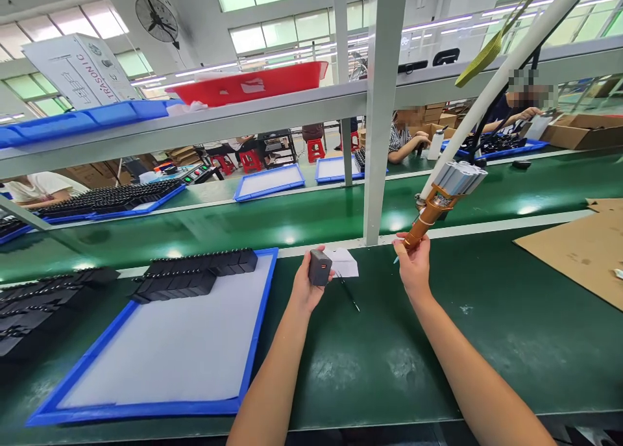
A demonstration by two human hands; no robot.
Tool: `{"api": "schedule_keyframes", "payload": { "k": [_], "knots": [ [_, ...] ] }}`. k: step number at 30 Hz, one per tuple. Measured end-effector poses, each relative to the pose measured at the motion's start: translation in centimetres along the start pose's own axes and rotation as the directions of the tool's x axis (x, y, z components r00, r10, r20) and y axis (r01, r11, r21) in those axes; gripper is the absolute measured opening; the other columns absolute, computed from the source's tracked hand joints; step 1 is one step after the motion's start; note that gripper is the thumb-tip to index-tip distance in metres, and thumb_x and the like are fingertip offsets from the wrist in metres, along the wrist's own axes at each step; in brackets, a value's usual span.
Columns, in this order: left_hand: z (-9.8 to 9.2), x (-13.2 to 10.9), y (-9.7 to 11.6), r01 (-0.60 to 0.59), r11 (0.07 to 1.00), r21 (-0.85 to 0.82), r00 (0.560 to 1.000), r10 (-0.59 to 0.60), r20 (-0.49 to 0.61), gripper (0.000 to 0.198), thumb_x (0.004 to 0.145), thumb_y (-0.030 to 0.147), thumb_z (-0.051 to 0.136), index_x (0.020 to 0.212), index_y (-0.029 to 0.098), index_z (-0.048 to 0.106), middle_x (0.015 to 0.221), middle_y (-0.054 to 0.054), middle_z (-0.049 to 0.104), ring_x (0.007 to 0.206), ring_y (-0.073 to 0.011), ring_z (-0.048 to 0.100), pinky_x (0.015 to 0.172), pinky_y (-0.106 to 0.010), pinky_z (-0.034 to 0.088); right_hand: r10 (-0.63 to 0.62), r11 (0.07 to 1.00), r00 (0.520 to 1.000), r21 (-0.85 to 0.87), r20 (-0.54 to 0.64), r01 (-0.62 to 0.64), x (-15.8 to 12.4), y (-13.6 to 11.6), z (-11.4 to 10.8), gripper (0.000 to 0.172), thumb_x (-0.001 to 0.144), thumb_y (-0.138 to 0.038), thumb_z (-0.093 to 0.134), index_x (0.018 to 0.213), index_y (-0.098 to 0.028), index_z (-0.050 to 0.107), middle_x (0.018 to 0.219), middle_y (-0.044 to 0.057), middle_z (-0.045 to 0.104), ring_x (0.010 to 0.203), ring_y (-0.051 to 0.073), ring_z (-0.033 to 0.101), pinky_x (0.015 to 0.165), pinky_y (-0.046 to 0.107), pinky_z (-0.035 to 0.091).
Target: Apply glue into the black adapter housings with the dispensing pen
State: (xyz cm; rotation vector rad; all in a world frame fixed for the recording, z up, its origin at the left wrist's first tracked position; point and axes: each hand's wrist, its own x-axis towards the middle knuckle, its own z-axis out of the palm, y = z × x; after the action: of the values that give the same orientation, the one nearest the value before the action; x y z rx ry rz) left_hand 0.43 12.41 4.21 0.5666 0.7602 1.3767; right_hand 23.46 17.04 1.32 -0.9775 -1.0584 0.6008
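Note:
In my left hand [308, 290] is a small black charger block [320, 268], its face with an orange-lined port turned toward me. My right hand [415, 264] is closed around the lower end of a copper-coloured tool [422, 225] with a silver ribbed top, beside a slanted white pole. A light blue tip pokes out below the right fingers; what it belongs to is hidden. Between the hands, a white slip of paper [344, 263] and a thin dark pen-like stick [348, 293] lie on the green bench. Left of them, black charger blocks [195, 274] stand in rows in a blue-rimmed tray [257, 329].
More black blocks [39, 303] are stacked at the far left. Flat cardboard [579, 245] lies at the right. A white upright post [377, 121] rises behind the bench, carrying a shelf with a red bin [253, 86]. Co-workers sit across the green conveyor [272, 228].

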Motion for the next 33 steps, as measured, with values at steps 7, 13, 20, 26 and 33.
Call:
{"api": "schedule_keyframes", "payload": {
  "k": [7,13,20,26,33],
  "knots": [
    [1.1,-1.5,0.9,0.127,0.973,-0.193,0.989,-0.110,0.097,0.040,0.098,0.043,0.036,0.120,0.015,0.055,0.067,-0.001,0.064,0.049,-0.0091,0.063,0.043,-0.015,0.050,-0.024,0.999,1.000,-0.025,-0.012,0.024,0.1,0.4,-0.2,0.041,0.080,-0.038,0.064,0.113,-0.024,0.045,0.105,0.003,0.059,0.087,0.015,0.059,0.084,0.034,0.048],
    [0.9,-1.3,0.8,0.052,0.992,-0.114,0.994,-0.041,0.102,0.039,0.094,0.046,0.046,0.115,0.015,0.057,0.067,-0.002,0.065,0.050,-0.0114,0.064,0.044,-0.017,0.051,-0.031,1.000,1.000,-0.003,-0.006,0.031,0.2,0.4,-0.4,0.043,0.081,-0.035,0.065,0.118,-0.025,0.045,0.110,0.003,0.057,0.092,0.014,0.059,0.091,0.036,0.046],
    [0.4,-1.3,0.5,-0.058,0.997,-0.045,0.983,0.065,0.171,0.047,0.085,0.052,0.059,0.113,0.015,0.058,0.071,-0.003,0.067,0.055,-0.0143,0.066,0.046,-0.020,0.052,-0.032,0.998,0.999,-0.047,-0.027,0.031,0.2,0.9,-0.5,0.049,0.080,-0.036,0.065,0.123,-0.024,0.045,0.112,0.006,0.058,0.100,0.018,0.059,0.094,0.040,0.045],
    [0.2,-1.3,0.4,-0.095,0.995,0.004,0.975,0.092,0.203,0.053,0.080,0.056,0.063,0.114,0.017,0.057,0.073,-0.002,0.066,0.056,-0.0150,0.067,0.050,-0.022,0.053,-0.022,0.999,0.999,-0.041,-0.033,0.021,0.3,1.1,-0.5,0.053,0.079,-0.037,0.066,0.126,-0.025,0.043,0.119,0.007,0.055,0.104,0.019,0.058,0.098,0.041,0.044],
    [0.4,-1.7,0.6,-0.140,0.990,0.036,0.972,0.130,0.197,0.050,0.080,0.055,0.065,0.112,0.017,0.057,0.074,-0.002,0.065,0.060,-0.0167,0.067,0.052,-0.024,0.054,-0.027,0.998,0.999,-0.062,-0.026,0.025,0.3,1.0,-0.5,0.056,0.080,-0.038,0.065,0.129,-0.025,0.041,0.120,0.008,0.055,0.108,0.019,0.057,0.100,0.043,0.043]
  ]
}}
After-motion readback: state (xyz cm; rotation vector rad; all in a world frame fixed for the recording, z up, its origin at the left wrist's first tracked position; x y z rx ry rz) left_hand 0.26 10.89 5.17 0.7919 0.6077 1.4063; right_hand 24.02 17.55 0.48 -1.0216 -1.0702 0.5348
